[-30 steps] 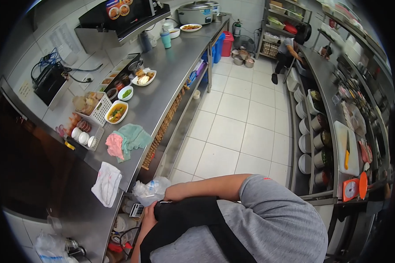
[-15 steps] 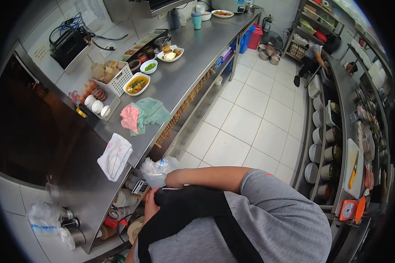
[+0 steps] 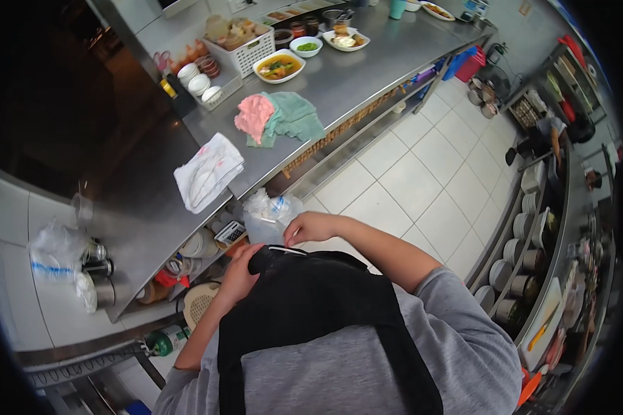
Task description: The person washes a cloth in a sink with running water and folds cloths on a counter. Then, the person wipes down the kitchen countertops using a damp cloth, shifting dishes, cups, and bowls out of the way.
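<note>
Black apron (image 3: 304,294) is spanning the frame's lower centre, left hand (image 3: 241,270) touching its edge, right hand (image 3: 307,229) hovering by a white strip (image 3: 288,250); either grip's opening or hold I cannot tell; edge-handling is seemingly underway, needing steadiness next

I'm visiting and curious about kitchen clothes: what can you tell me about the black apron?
The apron is plain black and looks like cloth. It covers the front of a grey shirt, with two straps running up the chest. Its far side looks creased, and a thin white strip shows along the edge. The left hand appears to touch that edge; the right hand is beside the strip, though whether it touches the apron is unclear. The apron's lower part is hidden.
</note>
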Tool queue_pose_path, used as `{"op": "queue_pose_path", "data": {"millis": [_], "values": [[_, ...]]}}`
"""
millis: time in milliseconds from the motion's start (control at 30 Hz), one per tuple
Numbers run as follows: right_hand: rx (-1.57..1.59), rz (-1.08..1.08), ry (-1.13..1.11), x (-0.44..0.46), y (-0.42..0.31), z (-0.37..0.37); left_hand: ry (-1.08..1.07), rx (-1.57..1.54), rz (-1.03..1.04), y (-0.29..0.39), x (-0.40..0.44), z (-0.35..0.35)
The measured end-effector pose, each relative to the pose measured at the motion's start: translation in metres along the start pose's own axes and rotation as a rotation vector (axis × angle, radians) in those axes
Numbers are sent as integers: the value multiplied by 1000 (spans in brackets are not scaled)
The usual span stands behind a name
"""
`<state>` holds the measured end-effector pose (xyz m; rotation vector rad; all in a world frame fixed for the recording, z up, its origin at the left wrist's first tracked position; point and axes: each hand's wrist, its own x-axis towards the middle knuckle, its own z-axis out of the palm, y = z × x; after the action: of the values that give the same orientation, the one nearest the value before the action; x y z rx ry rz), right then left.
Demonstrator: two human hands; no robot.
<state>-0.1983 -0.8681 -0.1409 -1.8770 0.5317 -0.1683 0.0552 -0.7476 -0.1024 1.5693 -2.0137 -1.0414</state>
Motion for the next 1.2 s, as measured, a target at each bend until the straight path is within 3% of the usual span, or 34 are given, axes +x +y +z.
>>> {"op": "queue_pose_path", "data": {"millis": [67, 133, 200, 267, 333, 400, 433, 500, 533, 633, 667, 733, 767, 900, 967, 1000, 1067, 1100, 1133, 1200], "values": [[80, -22, -14, -10, -11, -8, 19, 25, -22, -9, -2, 4], [373, 291, 35, -14, -28, -14, -62, -68, -168, -11, -2, 4], [411, 293, 56, -5, -19, -14, -58, -49, -235, -7, -4, -2], [451, 301, 89, 12, -18, -14, -94, 7, -204, -9, -8, -7], [295, 251, 255, 38, -20, -22, -127, -13, -237, -8, -11, -25], [282, 218, 287, 72, -15, -26, -230, 85, -11, -21, -16, -54], [169, 166, 330, 91, -14, -27, -124, 135, 58, -29, -13, -69], [-47, 149, 380, 127, -38, -28, 11, 97, -165, -32, 2, -110], [-45, 144, 375, 150, -37, -25, 193, 49, -162, -46, 17, -121], [-455, -134, 654, 213, -30, -21, 646, -52, -81, -81, 76, -138], [-459, -137, 654, 229, -30, -23, 692, -65, -17, -95, 100, -140], [-577, -179, 926, 253, -24, -31, 662, -9, 15, -108, 141, -139], [-611, -104, 950, 261, -15, -35, 666, 65, 19, -112, 158, -138], [-752, 32, 1064, 274, -1, -47, 613, 389, -174, -126, 173, -140], [-574, 253, 1015, 276, 2, -49, 373, 154, -340, -137, 167, -155], [-572, 242, 1012, 276, -2, -52, 382, 158, -345, -151, 165, -159], [-379, 467, 774, 272, -10, -55, 621, -368, -241, -188, 153, -164], [-377, 467, 771, 269, -9, -53, 784, -240, -243, -189, 138, -177], [-446, 391, 814, 265, -7, -51, 909, -333, -175, -202, 126, -185], [-522, 322, 849, 260, -7, -50, 882, -789, -176, -211, 90, -214]]}}
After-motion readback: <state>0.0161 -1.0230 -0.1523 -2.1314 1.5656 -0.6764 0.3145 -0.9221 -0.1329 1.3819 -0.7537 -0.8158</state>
